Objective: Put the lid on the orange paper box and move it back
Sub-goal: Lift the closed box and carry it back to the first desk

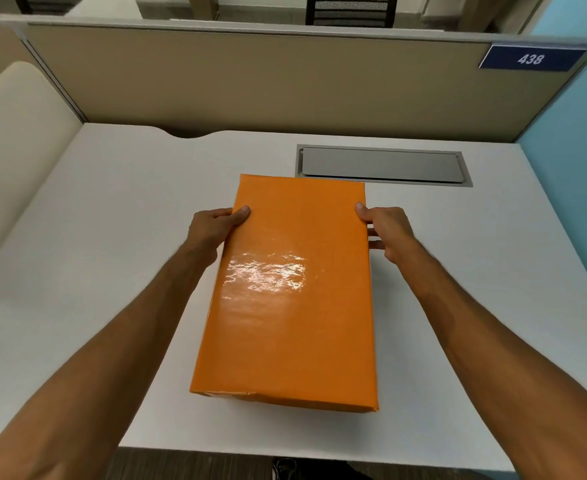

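Item one, nearest us: the orange paper box (288, 292), lengthwise on the white desk (492, 306), its near end close to the desk's front edge and its glossy lid (267, 271) apparently already seated, since no open rim shows. Item two, at the box's far half: our left hand (212, 226) and right hand (385, 233), one on each long side, thumbs lying on the top face and fingers curled down the walls, both closed on the box; we judge this symmetrical grip keeps the lid pressed down and the box square for a push away from us. Item three, just beyond the far end: a grey cable hatch (382, 166) set in the desk. Item four, farthest: the beige partition (250, 81) bearing the plate 438 (530, 58).
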